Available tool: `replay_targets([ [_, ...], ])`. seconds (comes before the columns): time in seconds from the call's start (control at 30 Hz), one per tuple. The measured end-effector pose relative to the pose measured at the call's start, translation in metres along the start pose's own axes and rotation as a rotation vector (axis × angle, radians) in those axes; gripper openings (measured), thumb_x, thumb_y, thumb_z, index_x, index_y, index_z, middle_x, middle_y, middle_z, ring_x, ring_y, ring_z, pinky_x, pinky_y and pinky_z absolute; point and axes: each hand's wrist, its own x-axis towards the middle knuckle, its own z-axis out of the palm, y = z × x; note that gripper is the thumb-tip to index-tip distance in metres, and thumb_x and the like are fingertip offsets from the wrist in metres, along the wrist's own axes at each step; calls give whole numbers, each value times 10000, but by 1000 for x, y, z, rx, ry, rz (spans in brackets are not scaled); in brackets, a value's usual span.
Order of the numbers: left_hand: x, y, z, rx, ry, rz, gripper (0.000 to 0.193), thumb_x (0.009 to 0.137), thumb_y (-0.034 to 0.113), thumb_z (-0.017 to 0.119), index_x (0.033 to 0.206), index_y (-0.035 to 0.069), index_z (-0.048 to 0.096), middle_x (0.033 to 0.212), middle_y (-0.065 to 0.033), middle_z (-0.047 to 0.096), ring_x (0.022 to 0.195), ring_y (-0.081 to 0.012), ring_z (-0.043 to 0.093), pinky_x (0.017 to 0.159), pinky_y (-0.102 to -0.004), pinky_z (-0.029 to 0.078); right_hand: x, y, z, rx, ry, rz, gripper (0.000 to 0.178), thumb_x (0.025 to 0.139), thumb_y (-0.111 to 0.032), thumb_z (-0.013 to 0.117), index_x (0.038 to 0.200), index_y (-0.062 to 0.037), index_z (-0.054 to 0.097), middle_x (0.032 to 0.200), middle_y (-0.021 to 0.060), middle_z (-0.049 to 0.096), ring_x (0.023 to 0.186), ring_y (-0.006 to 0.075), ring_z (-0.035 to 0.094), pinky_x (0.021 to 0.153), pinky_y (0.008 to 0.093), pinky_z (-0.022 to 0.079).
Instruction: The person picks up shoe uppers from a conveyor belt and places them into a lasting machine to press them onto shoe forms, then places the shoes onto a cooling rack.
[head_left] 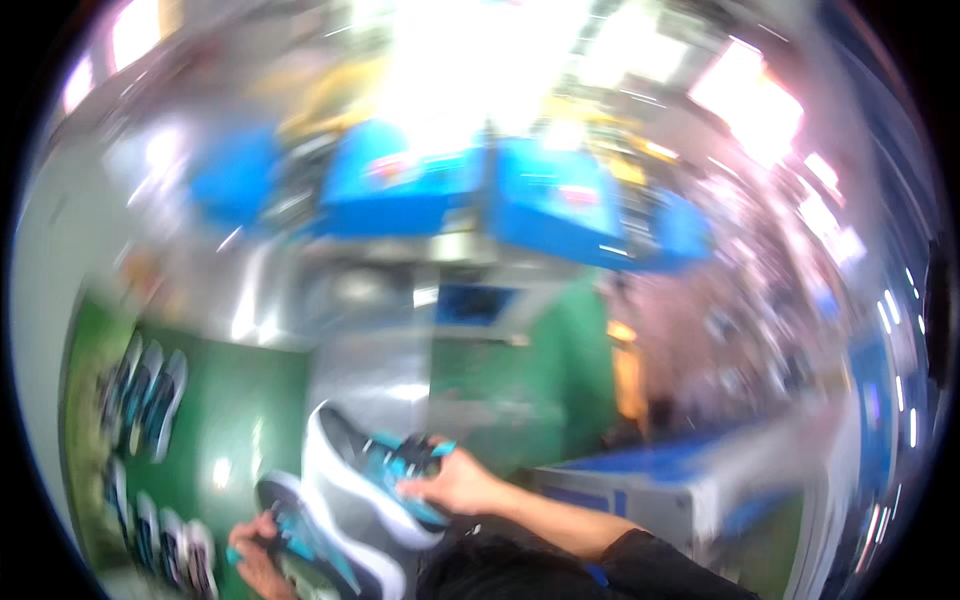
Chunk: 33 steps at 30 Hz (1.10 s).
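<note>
My right hand (458, 484) is closed on a sneaker (328, 462) with a dark and teal upper and a thick white sole. It grips the shoe near its lacing, and small teal patches show by the fingers. At the lower edge my left hand (258, 562) is closed round a second, similar sneaker (318, 545), its dark opening toward the upper left. The two shoes are side by side, soles close together or touching; I cannot tell which. Motion blur hides the finer detail of both.
On the green surface (235, 430) at left stand several more sneakers (145, 395) in two groups. A shiny metal surface (370, 370) lies beyond my hands. Farther off are blurred blue box-shaped units (400, 190). At right is a white and blue box-like thing (640, 490).
</note>
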Motion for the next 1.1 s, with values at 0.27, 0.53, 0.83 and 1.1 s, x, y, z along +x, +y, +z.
replay_targets([
  [0.27,-210,93,318,-563,-1396,-56,375,988,448,417,1025,80,484,887,-91,528,844,-194,486,842,-348,393,-398,85,-216,221,835,-264,703,728,-362,795,1225,4,457,1026,111,604,926,197,563,862,323,445],
  [0.53,-549,151,437,-390,-2224,-559,221,859,153,609,731,41,467,814,-140,614,825,-240,597,849,-378,459,-724,263,-95,549,1972,396,788,672,-235,802,1285,68,410,1013,151,646,911,242,632,868,326,471],
  [0.83,-754,111,486,9,-2492,521,321,766,91,654,1068,-1,598,962,-113,638,936,-215,602,853,-321,469,-754,331,-170,72,2350,404,497,792,-41,602,1248,75,442,1259,268,494,1146,357,505,956,379,423],
  [1.1,-456,71,368,-373,-2050,274,348,768,65,672,1100,8,583,1069,-146,621,952,-337,609,865,-385,474,-485,122,-201,-152,1688,-807,134,731,35,585,858,28,626,865,169,684,785,266,684,694,335,559],
])
